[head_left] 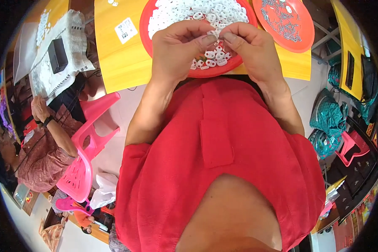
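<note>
Both hands meet over the near part of a round red tray [145,26] heaped with small white plastic pieces [176,11]. My left hand [178,48] is closed in a pinch, thumb against forefinger. Facing it, my right hand [254,48] pinches too, its thumb tip close to the left one. Between the fingertips a small white plastic piece [216,35] shows in part; the fingers cover the rest. Below the fingertips several loose white pieces [211,63] with holes lie on the tray. To the right, a second red tray [281,44] holds many small grey metal pins [287,29].
The trays stand on a yellow wood-grain table [109,63], with a white label [126,30] at its left. A co-worker [46,151] sits at the left near a pink chair [88,143] and a cloth-covered table with a black box [57,56]. Green bags [329,113] stand at the right.
</note>
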The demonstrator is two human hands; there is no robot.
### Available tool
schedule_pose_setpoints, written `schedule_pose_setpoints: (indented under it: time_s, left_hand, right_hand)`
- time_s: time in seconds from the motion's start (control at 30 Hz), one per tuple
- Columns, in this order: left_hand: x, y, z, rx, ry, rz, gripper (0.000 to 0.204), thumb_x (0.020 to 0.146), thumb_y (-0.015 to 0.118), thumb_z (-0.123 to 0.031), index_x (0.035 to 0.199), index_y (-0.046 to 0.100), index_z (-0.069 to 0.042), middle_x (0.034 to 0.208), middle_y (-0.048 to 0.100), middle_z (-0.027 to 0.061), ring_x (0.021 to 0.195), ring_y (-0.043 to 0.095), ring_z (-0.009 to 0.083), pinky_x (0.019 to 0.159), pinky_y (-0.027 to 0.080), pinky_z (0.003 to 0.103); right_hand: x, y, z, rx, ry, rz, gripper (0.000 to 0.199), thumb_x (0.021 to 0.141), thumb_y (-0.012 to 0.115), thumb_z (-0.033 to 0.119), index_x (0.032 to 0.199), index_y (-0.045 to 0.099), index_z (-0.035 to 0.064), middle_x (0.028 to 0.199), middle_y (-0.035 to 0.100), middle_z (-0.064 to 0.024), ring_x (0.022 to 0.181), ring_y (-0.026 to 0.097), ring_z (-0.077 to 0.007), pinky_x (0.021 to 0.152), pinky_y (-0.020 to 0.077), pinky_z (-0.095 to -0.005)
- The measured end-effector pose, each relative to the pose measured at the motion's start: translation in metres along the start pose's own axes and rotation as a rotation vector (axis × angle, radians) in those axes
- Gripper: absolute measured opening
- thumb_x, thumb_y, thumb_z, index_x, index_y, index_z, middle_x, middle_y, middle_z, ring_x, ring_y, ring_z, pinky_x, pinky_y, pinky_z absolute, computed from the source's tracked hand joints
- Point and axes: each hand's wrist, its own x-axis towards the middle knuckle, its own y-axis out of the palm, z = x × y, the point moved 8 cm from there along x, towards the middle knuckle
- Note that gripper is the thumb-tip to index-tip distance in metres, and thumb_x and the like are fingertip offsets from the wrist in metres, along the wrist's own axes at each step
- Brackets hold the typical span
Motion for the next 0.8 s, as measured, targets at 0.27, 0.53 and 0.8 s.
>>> schedule_pose_setpoints:
  time_s: [0.27, 0.53, 0.8]
  left_hand:
    - [-0.004, -0.003, 0.002, -0.11, -0.007, 0.0, 0.015, 0.075, 0.059, 0.003, 0.089, 0.061, 0.005, 0.074, 0.062, 0.0102, 0.063, 0.06, 0.0126, 0.055, 0.049, 0.02]
    - [-0.008, -0.002, -0.006, 0.047, -0.001, -0.039, 0.013, 0.075, 0.059, 0.002, 0.087, 0.062, 0.005, 0.072, 0.062, 0.0083, 0.062, 0.059, 0.0103, 0.055, 0.049, 0.02]
    - [-0.009, -0.001, -0.005, 0.05, 0.006, -0.02, 0.012, 0.076, 0.059, 0.0, 0.087, 0.062, 0.004, 0.073, 0.062, 0.0079, 0.062, 0.059, 0.0097, 0.055, 0.049, 0.02]
  right_hand:
    - [0.002, 0.007, 0.008, 0.087, 0.014, 0.03, 0.016, 0.081, 0.056, 0.011, 0.087, 0.059, -0.0034, 0.074, 0.058, -0.0005, 0.069, 0.051, -0.0049, 0.061, 0.0422, -0.0191]
    - [0.001, 0.007, 0.011, -0.009, -0.012, 0.012, 0.016, 0.081, 0.056, 0.012, 0.086, 0.059, -0.0029, 0.073, 0.058, 0.0001, 0.069, 0.05, -0.0048, 0.062, 0.0416, -0.0194]
    - [0.002, 0.004, 0.009, -0.081, -0.022, -0.009, 0.014, 0.081, 0.056, 0.011, 0.085, 0.059, -0.0025, 0.07, 0.057, 0.0005, 0.066, 0.048, -0.0046, 0.059, 0.0401, -0.0198]
